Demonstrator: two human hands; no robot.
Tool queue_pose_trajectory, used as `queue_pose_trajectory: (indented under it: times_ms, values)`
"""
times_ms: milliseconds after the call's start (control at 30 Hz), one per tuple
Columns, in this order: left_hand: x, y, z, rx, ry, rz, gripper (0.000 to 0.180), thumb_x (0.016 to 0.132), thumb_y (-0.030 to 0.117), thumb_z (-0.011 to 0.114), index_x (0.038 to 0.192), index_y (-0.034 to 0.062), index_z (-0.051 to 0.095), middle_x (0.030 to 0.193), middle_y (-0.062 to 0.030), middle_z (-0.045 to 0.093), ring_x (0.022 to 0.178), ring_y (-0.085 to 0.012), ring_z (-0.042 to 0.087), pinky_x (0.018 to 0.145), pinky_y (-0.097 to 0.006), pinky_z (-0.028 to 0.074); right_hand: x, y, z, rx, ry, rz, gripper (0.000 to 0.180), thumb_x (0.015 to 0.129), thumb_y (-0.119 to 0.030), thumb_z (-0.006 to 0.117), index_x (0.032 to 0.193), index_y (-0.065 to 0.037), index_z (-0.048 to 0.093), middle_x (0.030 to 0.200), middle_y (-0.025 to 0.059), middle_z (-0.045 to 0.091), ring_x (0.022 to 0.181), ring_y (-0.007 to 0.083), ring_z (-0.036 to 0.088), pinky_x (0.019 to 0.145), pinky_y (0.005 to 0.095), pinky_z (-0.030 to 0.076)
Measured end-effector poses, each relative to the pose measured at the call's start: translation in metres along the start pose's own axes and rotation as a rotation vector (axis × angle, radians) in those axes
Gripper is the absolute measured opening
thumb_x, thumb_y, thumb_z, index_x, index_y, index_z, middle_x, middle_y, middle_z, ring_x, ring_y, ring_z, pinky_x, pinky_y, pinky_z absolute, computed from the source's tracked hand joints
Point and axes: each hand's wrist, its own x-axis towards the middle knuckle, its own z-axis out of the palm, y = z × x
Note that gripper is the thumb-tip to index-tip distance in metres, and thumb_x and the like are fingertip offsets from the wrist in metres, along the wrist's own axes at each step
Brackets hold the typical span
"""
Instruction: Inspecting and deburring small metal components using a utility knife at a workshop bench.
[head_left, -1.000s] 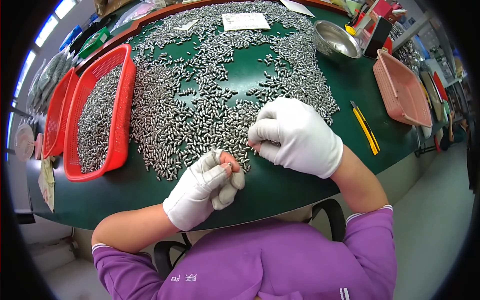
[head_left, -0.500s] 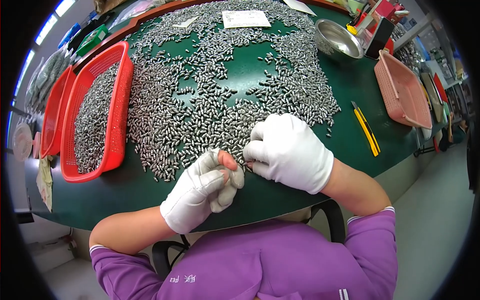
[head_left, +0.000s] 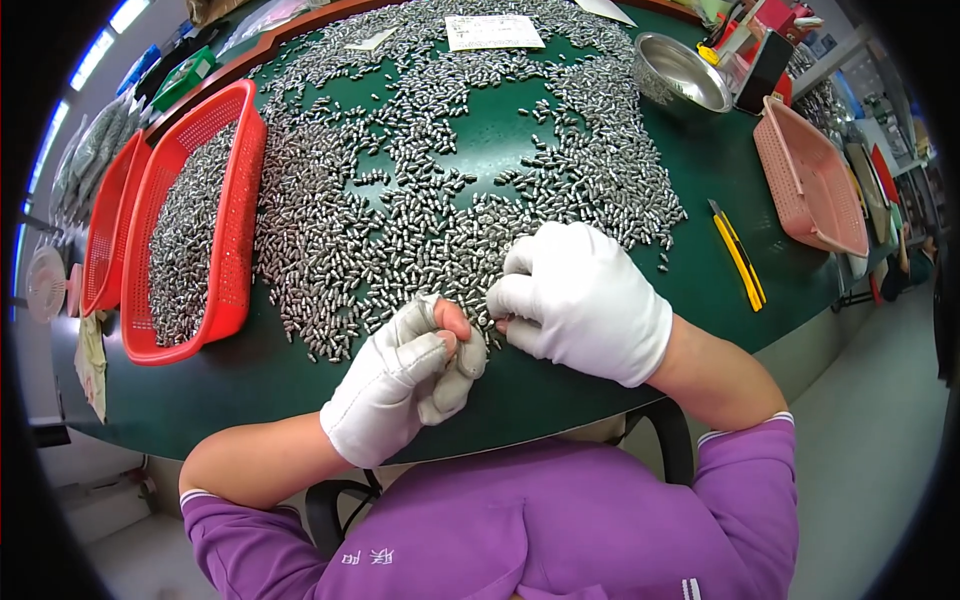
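Small silvery metal parts (head_left: 330,240), pointed and barrel-shaped, lie spread in a thick layer over a green tabletop (head_left: 490,110). At the near edge of the layer is my left hand (head_left: 405,375), in a white glove with bare thumb and index tips. Its fingers are curled, thumb against index; anything pinched there is too small to make out. My right hand (head_left: 580,300), also white-gloved, hovers close beside it at the near edge of the parts. Its fingers are bent together and point toward my left hand; what they hold is hidden.
A red plastic basket (head_left: 245,200) full of the same parts stands at left, another red basket (head_left: 105,230) beside it. At right are a metal bowl (head_left: 685,75), a yellow utility knife (head_left: 738,258) and a pink basket (head_left: 810,180). A white paper slip (head_left: 492,32) lies on the far parts.
Both hands stay almost in place, with only slight finger movement. The table's right side appears shifted a few pixels rightward.
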Motion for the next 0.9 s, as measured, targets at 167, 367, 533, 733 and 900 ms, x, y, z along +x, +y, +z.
queue_pose_trajectory:
  times_ms: [167,367,533,733,900]
  values:
    - [0.000,0.001,0.002,0.003,-0.012,0.015,0.016,0.095,0.024,0.057,0.105,0.0133,0.049,0.091,-0.0038,0.058,0.059,-0.0076,0.041,0.050,-0.020,0.032,0.001,-0.002,-0.001,0.029,0.001,-0.020,0.012,0.069,-0.021,0.069,0.070,-0.013,0.060,0.076,0.0055,0.052,0.074,0.0257,0.057,0.062,0.0389,0.048]
    - [0.001,0.000,0.001,-0.012,0.006,0.012,0.015,0.095,0.024,0.057,0.103,0.0132,0.050,0.090,-0.0034,0.059,0.060,-0.0076,0.043,0.050,-0.020,0.033,0.001,-0.004,0.002,-0.005,0.000,-0.018,0.013,0.068,-0.021,0.069,0.070,-0.012,0.060,0.075,0.0048,0.053,0.072,0.0253,0.057,0.063,0.0386,0.048]
    - [0.001,0.001,0.001,-0.007,0.026,-0.019,0.014,0.095,0.022,0.059,0.101,0.0126,0.051,0.088,-0.0031,0.059,0.057,-0.0069,0.044,0.049,-0.020,0.032,0.003,-0.002,-0.005,0.242,0.151,0.028,0.016,0.068,-0.016,0.075,0.081,-0.011,0.068,0.078,0.0050,0.060,0.075,0.0254,0.059,0.067,0.0367,0.050]
    - [0.003,0.006,0.010,0.079,0.080,-0.107,0.018,0.096,0.022,0.058,0.108,0.0108,0.053,0.086,-0.0034,0.059,0.055,-0.0057,0.044,0.046,-0.019,0.032,0.004,-0.004,-0.001,0.529,0.173,-0.008,0.019,0.065,-0.006,0.079,0.078,-0.011,0.066,0.077,0.0043,0.061,0.071,0.0230,0.059,0.063,0.0338,0.047]
    - [0.000,0.005,0.011,0.111,0.106,-0.115,0.016,0.096,0.023,0.057,0.104,0.0104,0.053,0.087,-0.0036,0.061,0.056,-0.0056,0.046,0.046,-0.018,0.033,0.006,-0.007,-0.004,0.609,0.153,0.030,0.019,0.065,-0.006,0.080,0.078,-0.011,0.067,0.078,0.0043,0.061,0.073,0.0230,0.059,0.064,0.0338,0.047]
